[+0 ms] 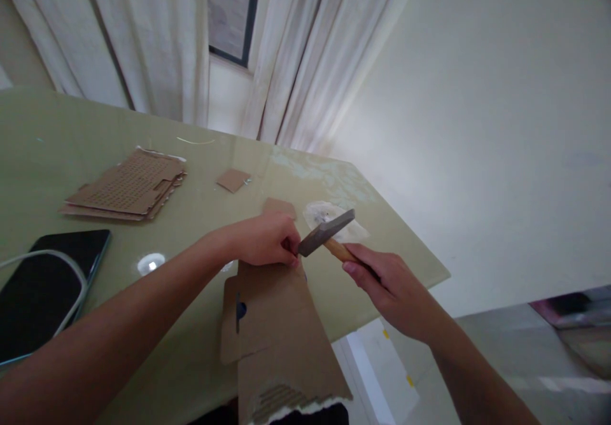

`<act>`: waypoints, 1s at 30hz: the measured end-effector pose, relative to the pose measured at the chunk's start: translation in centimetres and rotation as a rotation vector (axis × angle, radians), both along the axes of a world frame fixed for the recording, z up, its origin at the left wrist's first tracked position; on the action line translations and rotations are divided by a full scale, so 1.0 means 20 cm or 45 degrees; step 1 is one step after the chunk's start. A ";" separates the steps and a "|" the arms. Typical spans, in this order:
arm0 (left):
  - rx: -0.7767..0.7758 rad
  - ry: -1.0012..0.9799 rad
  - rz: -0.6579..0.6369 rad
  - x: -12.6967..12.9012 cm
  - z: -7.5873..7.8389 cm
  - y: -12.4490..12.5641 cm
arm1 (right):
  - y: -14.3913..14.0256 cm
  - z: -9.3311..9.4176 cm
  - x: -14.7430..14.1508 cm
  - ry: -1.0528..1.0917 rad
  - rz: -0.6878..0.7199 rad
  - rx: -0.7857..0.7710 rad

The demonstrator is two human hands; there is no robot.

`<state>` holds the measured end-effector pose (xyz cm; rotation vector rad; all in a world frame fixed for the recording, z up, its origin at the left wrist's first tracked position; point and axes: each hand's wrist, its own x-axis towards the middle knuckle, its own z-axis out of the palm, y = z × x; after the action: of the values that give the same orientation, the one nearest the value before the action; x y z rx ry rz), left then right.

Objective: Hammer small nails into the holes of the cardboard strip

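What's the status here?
Right hand grips hammer. Left hand pins cardboard on table. Hammer head close to left fingers.

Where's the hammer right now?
Head view, centre: the hammer is in the right hand, its head just right of the left hand on the cardboard sheet.

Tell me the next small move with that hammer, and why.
Probably draw the left hand's fingertips back a little before striking. The hammer, gripped by its wooden handle in the right hand, has its metal head right beside those fingers, which press on the cardboard piece lying on the table. What they pinch is too small to tell.
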<state>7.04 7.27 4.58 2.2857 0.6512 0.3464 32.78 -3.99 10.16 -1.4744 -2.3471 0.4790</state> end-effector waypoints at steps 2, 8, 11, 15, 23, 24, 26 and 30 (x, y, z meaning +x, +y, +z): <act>-0.057 -0.004 -0.007 0.00 -0.01 0.01 | -0.01 0.02 0.00 0.015 -0.034 0.071; -0.178 0.005 -0.006 -0.02 -0.02 0.03 | -0.02 -0.01 -0.02 0.008 -0.036 0.085; -0.195 0.010 -0.004 -0.02 -0.03 0.03 | -0.01 -0.02 -0.03 -0.018 -0.004 0.078; -0.229 0.002 -0.030 -0.01 -0.03 0.03 | -0.02 0.00 -0.03 0.064 -0.098 0.167; -0.181 0.060 0.006 -0.02 -0.04 0.03 | -0.03 -0.04 -0.04 -0.041 0.013 0.124; -0.178 0.059 0.008 -0.02 -0.04 0.03 | -0.03 -0.03 -0.04 -0.026 -0.013 0.154; -0.176 0.056 -0.007 -0.02 -0.04 0.03 | -0.03 -0.02 -0.04 0.003 -0.063 0.193; -0.158 0.067 0.022 -0.01 -0.03 0.02 | -0.04 -0.02 -0.06 -0.056 -0.009 0.146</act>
<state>6.93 7.64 3.96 2.1781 0.6998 0.2481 31.57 -4.69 9.83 -1.4542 -2.3597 0.3080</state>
